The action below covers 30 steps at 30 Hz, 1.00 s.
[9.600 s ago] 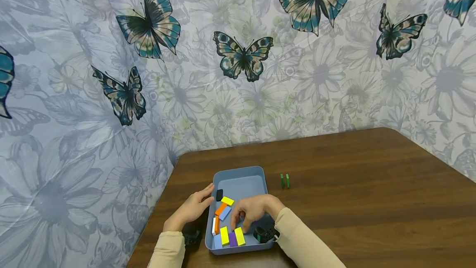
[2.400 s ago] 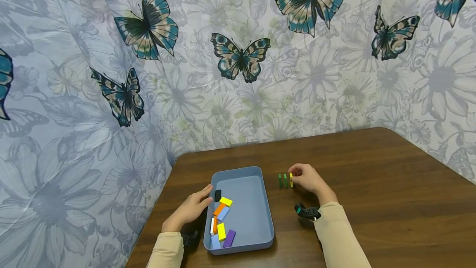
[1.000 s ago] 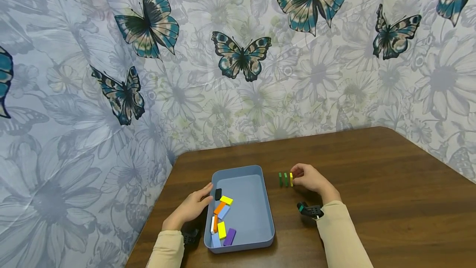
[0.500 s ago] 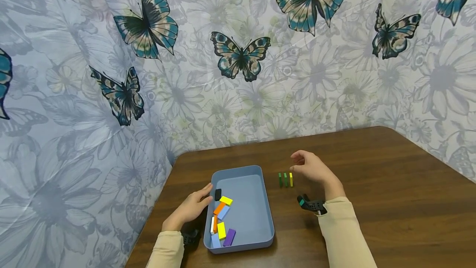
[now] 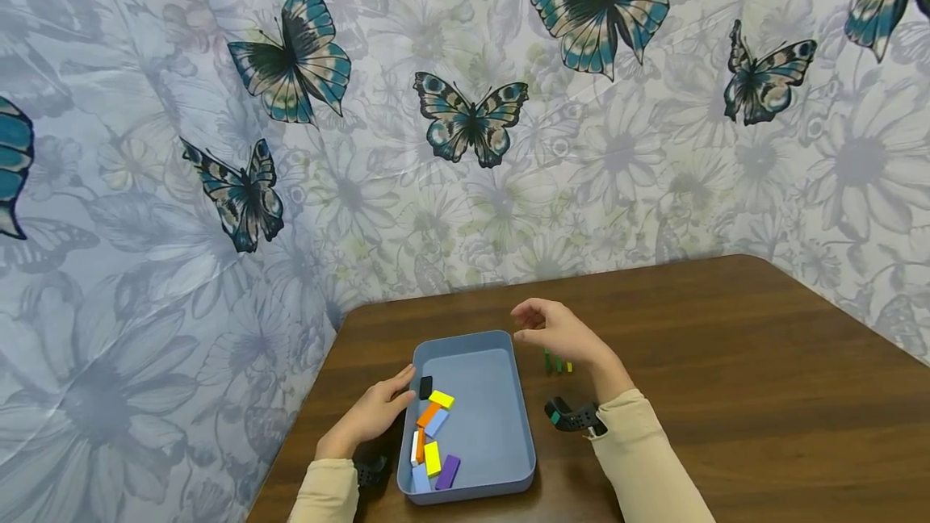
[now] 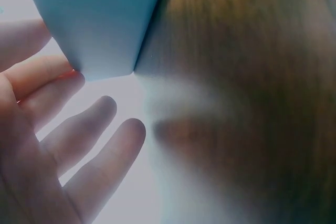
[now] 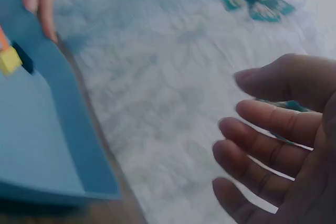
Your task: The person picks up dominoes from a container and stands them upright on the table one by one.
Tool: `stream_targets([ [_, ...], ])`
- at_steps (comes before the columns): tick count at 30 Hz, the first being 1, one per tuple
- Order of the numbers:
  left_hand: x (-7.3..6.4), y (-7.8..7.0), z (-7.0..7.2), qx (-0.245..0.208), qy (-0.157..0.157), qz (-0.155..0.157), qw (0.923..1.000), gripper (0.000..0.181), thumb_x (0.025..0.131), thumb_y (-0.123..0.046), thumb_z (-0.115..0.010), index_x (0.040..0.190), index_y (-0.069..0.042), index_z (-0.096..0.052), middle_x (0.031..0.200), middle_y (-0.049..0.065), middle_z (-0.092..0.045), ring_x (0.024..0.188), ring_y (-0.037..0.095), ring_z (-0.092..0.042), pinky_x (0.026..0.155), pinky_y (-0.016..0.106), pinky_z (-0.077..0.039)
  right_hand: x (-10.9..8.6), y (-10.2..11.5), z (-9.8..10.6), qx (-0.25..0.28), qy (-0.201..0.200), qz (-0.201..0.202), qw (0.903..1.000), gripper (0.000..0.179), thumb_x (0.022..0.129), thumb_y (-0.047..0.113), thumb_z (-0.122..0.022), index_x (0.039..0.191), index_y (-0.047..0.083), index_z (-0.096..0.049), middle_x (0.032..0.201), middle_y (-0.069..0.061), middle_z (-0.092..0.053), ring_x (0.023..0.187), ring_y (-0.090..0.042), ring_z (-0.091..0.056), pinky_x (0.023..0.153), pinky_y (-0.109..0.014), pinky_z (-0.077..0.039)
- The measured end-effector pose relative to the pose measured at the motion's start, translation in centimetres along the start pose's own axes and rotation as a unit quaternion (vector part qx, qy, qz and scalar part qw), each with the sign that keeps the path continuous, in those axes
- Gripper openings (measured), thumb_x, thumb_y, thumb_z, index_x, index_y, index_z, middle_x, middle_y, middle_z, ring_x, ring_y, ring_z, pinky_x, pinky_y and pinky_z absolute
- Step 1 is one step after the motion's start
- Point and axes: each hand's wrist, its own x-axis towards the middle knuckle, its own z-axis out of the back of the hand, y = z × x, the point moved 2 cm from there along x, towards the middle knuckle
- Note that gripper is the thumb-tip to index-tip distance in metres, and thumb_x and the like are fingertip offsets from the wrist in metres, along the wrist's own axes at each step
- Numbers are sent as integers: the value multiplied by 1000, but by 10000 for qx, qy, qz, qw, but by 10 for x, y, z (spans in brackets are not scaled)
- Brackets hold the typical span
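A grey-blue tray (image 5: 487,378) lies on the table, with small rectangular blocks along its left side. Among them are a black block (image 5: 425,387), a yellow block (image 5: 432,458), a purple block (image 5: 447,472), orange, light blue and white ones. My left hand (image 5: 369,416) touches the tray's left wall with extended fingers; the left wrist view shows them at the wall. Near the tray's far right corner, my right hand (image 5: 563,336) is raised with fingers loosely bent, holding nothing. Behind it, partly covered, two green blocks (image 5: 559,364) and one yellow block (image 5: 570,367) stand in a row.
The brown wooden table (image 5: 726,378) extends far to the right of the tray. A wall covering with butterflies (image 5: 472,123) rises behind the table's back edge. Each wrist carries a black strap (image 5: 574,416).
A yellow block went from the tray to the row beside the green blocks. My right hand released it, lifted and moved left towards the tray. The left hand stayed on the tray's wall.
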Motion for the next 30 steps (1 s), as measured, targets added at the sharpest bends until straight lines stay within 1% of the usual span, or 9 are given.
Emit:
stream_targets([
  [4,0,0,0,24,-98,51,9999,54,94,-30,-42,141,-9,-25,148,6,-20,133,28,-23,103,51,-25,11,5,-22,249,396,103,9989,29,83,17,-62,110,9,-54,100,-8,-58,89,-20,-54,72,-30,-48],
  [7,1,0,1,42,-232,108,9997,53,94,-28,-44,140,-9,-28,147,6,-22,133,27,-25,104,50,-25,21,5,-37,211,639,168,9976,27,83,15,-62,109,10,-55,99,-5,-58,90,-18,-54,72,-29,-48],
  [11,3,0,0,96,-305,117,9994,52,93,-27,-45,139,-9,-30,146,5,-25,132,27,-26,103,50,-25,29,5,-55,56,901,120,9958,24,82,15,-63,106,14,-58,99,0,-59,91,-14,-55,76,-27,-48],
  [16,5,0,-1,148,-291,66,9994,51,93,-27,-45,139,-8,-31,146,5,-25,132,27,-27,104,50,-25,35,3,-77,125,1233,-34,9923,24,82,19,-64,105,14,-59,98,1,-60,90,-13,-56,78,-27,-49],
  [19,7,1,0,169,-292,53,9994,51,93,-28,-45,139,-8,-31,146,5,-26,132,27,-27,104,50,-25,39,1,-87,205,1320,-127,9910,24,81,18,-64,104,13,-59,97,-2,-60,87,-14,-57,76,-27,-49],
  [21,7,1,0,180,-283,77,9994,51,93,-28,-45,139,-9,-31,146,5,-26,132,27,-28,103,50,-26,43,-1,-94,231,1356,-212,9903,23,81,16,-65,103,12,-60,98,-6,-60,86,-14,-56,75,-27,-49],
  [24,7,1,-1,181,-260,129,9994,52,93,-30,-45,139,-9,-31,146,5,-26,131,28,-29,103,51,-26,47,-5,-104,180,1408,-297,9894,25,79,14,-66,103,9,-60,100,-12,-61,84,-13,-56,74,-27,-49],
  [26,6,1,-1,169,-265,171,9994,52,93,-30,-45,139,-10,-31,146,5,-26,131,28,-29,103,51,-26,49,-9,-110,85,1451,-367,9887,27,79,14,-66,104,7,-61,101,-13,-61,84,-13,-56,74,-27,-49],
  [30,5,0,-1,156,-281,189,9993,52,93,-30,-45,139,-10,-31,146,5,-26,131,28,-28,103,51,-26,52,-15,-120,-136,1526,-507,9869,31,78,12,-66,107,2,-60,101,-11,-61,84,-13,-55,74,-28,-49],
])
